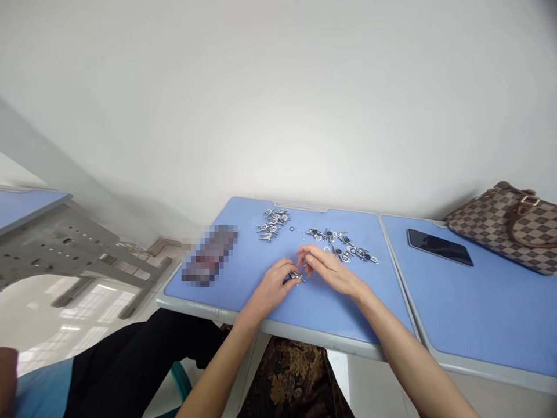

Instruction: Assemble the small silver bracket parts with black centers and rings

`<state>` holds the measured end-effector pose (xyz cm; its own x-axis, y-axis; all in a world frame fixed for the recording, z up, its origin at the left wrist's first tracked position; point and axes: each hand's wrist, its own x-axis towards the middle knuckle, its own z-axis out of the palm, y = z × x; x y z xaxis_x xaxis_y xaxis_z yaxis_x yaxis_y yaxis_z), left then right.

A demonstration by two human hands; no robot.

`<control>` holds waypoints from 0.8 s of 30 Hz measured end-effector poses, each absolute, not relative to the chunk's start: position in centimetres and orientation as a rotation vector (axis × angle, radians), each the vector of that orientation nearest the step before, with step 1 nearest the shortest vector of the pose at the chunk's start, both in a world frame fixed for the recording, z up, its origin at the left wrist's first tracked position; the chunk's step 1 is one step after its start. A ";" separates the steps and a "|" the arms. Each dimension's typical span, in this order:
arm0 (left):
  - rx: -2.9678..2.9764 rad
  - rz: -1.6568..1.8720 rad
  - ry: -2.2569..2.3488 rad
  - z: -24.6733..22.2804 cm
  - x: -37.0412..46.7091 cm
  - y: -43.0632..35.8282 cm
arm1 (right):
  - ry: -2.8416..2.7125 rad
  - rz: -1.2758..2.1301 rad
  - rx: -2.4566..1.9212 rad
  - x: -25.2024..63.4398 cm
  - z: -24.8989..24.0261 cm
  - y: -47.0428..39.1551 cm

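L hand (275, 281) rests low on the blue desk (243, 290), thumb & fingers clamped on a small silver metal piece (297, 277), which sits just above the desktop near its front edge. R hand (322, 268) is right beside it, fingers bent, tips close to the same piece; can't tell if they grip it or only hover, view's too small there.

Beyond L hand, a pile of silver metal parts (275, 223) lies toward the back, w/ a small dark ring (292, 229) by itself just right of it. Past R hand, a looser cluster of metal parts w/ round black centers (342, 245) is spread out. Far L on the same desk: a pixelated item (209, 255), ID unclear.

On the adjoining desk (478, 307), R side: a black smartphone (440, 247) lying flat, then a brown checkered handbag (507, 223) near the wall (278, 104). A person's leg in black trousers (143, 354) shows lower L.
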<state>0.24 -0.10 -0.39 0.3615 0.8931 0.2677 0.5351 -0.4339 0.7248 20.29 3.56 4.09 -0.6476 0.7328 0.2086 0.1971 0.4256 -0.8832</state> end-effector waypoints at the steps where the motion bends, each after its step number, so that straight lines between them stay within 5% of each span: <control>1: 2.104 0.893 1.229 -0.4 0.2 -0.1 | -2.102 1.181 -0.765 20.3 4.2 3.5; 24: 2.160 0.896 1.227 -1.2 0.1 0.0 | -1.897 0.776 -0.895 18.2 2.6 3.1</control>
